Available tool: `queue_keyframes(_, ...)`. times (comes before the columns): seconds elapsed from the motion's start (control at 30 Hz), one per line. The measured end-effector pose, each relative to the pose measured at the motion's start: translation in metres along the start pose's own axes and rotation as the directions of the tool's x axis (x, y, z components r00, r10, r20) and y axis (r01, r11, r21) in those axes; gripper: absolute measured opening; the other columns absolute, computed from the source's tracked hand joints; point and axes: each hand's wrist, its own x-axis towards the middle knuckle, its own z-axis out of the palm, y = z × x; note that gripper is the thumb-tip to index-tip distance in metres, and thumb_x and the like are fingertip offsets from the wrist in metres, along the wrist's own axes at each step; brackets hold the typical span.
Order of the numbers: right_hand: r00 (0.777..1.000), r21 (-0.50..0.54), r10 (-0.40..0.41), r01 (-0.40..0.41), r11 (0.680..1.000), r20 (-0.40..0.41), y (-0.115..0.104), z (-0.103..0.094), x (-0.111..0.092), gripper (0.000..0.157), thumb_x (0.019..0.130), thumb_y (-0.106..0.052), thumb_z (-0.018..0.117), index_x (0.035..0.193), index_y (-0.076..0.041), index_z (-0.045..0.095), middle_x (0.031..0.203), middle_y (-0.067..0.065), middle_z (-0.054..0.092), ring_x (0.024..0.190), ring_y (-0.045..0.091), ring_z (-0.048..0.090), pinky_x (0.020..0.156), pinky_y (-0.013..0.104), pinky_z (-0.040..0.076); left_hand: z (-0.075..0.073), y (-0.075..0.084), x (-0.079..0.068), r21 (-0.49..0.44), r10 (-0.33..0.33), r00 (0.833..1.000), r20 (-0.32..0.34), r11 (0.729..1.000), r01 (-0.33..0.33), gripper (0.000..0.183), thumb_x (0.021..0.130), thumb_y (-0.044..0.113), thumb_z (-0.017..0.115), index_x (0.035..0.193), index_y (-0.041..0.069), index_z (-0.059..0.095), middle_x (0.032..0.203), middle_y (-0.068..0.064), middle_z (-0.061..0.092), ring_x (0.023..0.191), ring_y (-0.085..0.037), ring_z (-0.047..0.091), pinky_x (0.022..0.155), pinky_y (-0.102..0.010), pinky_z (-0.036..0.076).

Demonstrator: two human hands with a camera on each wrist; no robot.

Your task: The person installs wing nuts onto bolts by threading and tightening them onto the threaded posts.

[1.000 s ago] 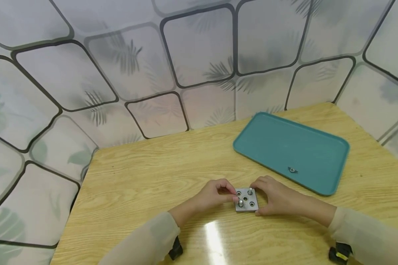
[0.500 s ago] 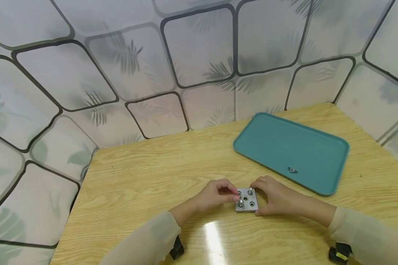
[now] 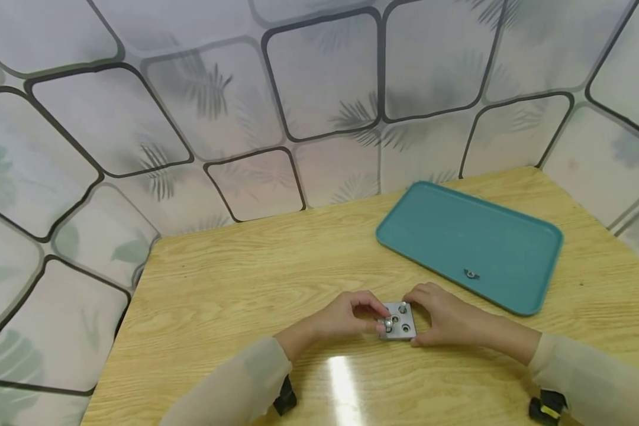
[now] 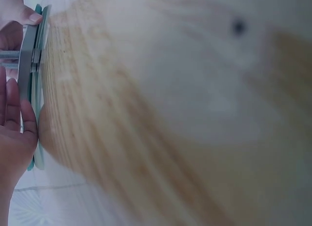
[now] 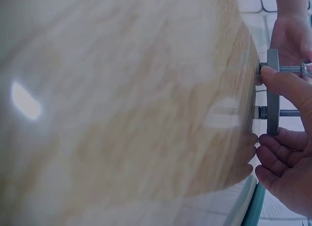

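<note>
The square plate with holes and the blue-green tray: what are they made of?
The square plate looks like smooth metal, given its even silver-grey surface. The tray is probably satin plastic: uniform colour and a rounded rim suggest moulding, though coated metal is possible.

Plate (image 3: 397, 328): square, grey metal, thick, lying flat just above the table (image 3: 234, 284). Holes show at its centre and near right corner (far left corner is covered). Two silver bolts stand upright through diagonal corners: near bolt (image 3: 388, 324) at near left, far bolt (image 3: 403, 307) at far right. Threaded shanks rise above the plate; dark heads sit underneath.
</note>
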Motion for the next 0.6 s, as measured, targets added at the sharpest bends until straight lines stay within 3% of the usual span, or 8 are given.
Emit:
queue_keyframes(0.23,1.0,-0.006,0.007,-0.007,1.0,0.002,0.001,0.0,0.0009,0.066,0.068,-0.041,0.083,0.115,-0.002,0.059,0.109,0.005,0.059,0.104,0.027,0.054,0.086,0.045,0.046,-0.0009,-0.0011,0.0028,0.019,-0.047,0.995,-0.093,0.999,0.049,0.013,0.086,0.011,0.07,0.094,0.001,0.065,0.092,-0.004,0.065,0.083,-0.003,0.059,0.078,-0.019,0.048)
queue_keyframes(0.6,1.0,-0.006,-0.004,0.003,1.0,-0.013,0.0007,0.0013,0.0,0.064,0.067,-0.038,0.083,0.113,-0.001,0.059,0.107,0.005,0.06,0.103,0.027,0.054,0.086,0.045,0.046,-0.0006,-0.0023,0.0019,-0.002,-0.028,0.998,-0.052,1.0,0.028,0.013,0.086,0.009,0.069,0.096,0.001,0.066,0.096,-0.005,0.066,0.087,-0.002,0.059,0.081,-0.019,0.047)
